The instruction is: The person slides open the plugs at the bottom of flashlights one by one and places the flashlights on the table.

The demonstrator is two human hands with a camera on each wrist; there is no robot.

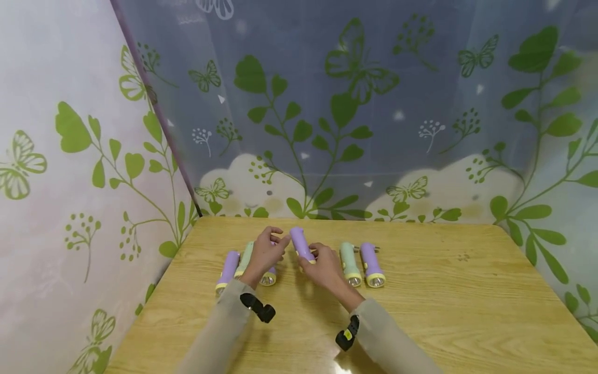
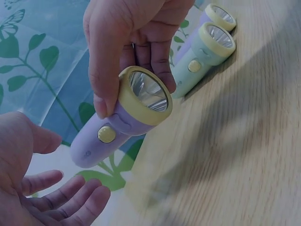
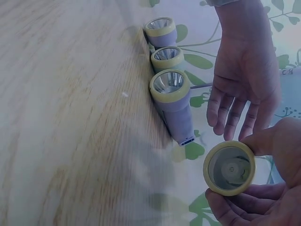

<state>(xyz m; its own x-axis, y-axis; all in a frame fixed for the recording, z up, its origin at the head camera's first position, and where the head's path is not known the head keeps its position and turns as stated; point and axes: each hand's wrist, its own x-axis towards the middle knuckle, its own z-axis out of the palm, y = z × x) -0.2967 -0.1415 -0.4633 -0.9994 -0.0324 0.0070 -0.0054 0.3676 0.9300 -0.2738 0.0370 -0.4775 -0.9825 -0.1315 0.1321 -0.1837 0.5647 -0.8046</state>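
Two flashlights (image 1: 245,257) partly behind left hand (image 1: 267,253), another flashlight (image 1: 301,241) in right (image 1: 325,267).

Head view: I record soft, diffuse light, with a glare patch on my worktop (image 1: 467,311) at bottom centre. Left wrist view: dimmer, bluish; glints in the purple flashlight (image 2: 123,121), wide diagonal shadow at right. Right wrist view: hazy, blurred at left.

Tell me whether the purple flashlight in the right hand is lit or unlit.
Unlit, it appears: the purple flashlight shows a clear lens with no glow in either wrist view.
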